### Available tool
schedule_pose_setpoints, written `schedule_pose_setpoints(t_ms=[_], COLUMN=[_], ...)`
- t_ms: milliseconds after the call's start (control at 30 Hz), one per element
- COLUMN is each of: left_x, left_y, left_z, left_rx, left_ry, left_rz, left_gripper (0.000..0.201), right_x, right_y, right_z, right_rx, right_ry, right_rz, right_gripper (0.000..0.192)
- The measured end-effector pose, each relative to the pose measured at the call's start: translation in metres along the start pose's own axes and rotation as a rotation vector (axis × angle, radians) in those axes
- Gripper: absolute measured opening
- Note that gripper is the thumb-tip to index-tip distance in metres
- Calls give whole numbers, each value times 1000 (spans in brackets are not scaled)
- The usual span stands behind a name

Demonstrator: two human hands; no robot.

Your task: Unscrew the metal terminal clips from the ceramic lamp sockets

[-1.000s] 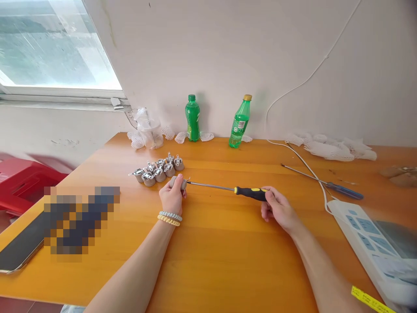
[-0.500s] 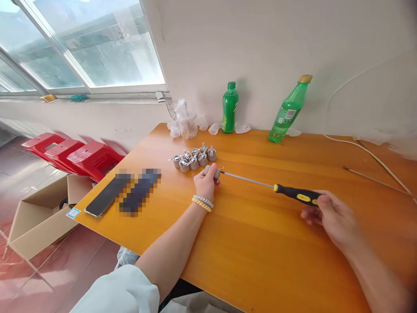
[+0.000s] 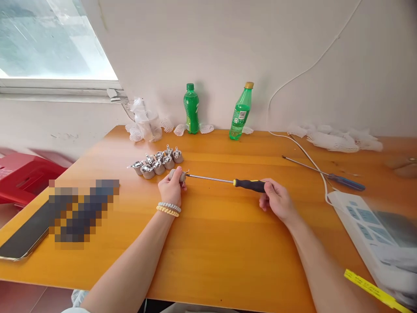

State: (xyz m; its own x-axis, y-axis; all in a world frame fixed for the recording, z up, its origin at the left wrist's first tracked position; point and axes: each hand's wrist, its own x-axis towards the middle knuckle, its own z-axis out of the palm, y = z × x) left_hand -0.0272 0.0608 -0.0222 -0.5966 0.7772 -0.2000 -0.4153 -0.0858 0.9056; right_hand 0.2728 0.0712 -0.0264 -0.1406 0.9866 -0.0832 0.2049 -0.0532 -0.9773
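Observation:
My left hand [image 3: 171, 189] rests on the orange table [image 3: 208, 243] and grips a small grey lamp socket [image 3: 176, 174] lying on its side. My right hand [image 3: 276, 202] holds the black-and-yellow handle of a long screwdriver [image 3: 228, 181]. The screwdriver's shaft lies level and its tip meets the open end of the socket. Just behind my left hand sits a cluster of several more grey sockets with metal clips [image 3: 156, 161].
Two green bottles [image 3: 191, 108] [image 3: 240, 112] stand by the wall. A blue-handled screwdriver [image 3: 325, 174], a white cable and a white power strip [image 3: 374, 230] lie to the right. A phone [image 3: 24, 237] lies at the left edge, red stools [image 3: 22, 176] beyond it.
The camera swung left and then back. Both hands keep the same hold on the socket and the screwdriver, with the tip still at the socket.

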Motion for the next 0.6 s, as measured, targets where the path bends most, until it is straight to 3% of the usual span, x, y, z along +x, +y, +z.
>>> schedule_pose_setpoints(t_ms=[100,267,400,600], left_x=[1,4,4,3], left_y=[-1,-3,-4,-6], left_z=[0,-1,-1,-1], left_rx=[11,43,54,108], left_ry=[15,42,34,-1], left_rz=[-3,19,41,92], left_gripper=[39,37,36,38], right_x=[-1,-5,-3,4], right_y=[-1,-10,-10,-1], right_z=[-1,1,4,7], right_rx=[-12,196,152,69], right_ry=[-29,-125,-78,104], right_rz=[-13,-32,16,21], right_gripper=[45,41,42,54])
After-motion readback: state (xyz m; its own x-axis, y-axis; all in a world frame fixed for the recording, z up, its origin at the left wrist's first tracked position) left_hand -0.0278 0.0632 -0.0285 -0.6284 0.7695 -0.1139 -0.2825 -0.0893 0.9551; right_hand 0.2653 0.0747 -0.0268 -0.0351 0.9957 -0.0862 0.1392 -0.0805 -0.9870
